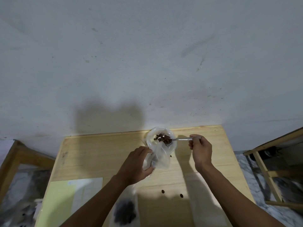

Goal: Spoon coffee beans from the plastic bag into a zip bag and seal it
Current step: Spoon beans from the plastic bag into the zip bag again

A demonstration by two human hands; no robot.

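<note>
Clear plastic bag [161, 149], crumpled, mouth open; perhaps beans [164, 138] inside.

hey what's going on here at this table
A person is spooning coffee beans at a wooden table. The left hand grips a clear plastic bag and holds it open, while the right hand holds a metal spoon heaped with beans at the bag's mouth. A few loose beans lie on the table, and another bag with beans sits near the front edge.

The one camera sits on my head, looking forward and down, close over the pale wooden surface [205, 154] and the wall behind.
</note>
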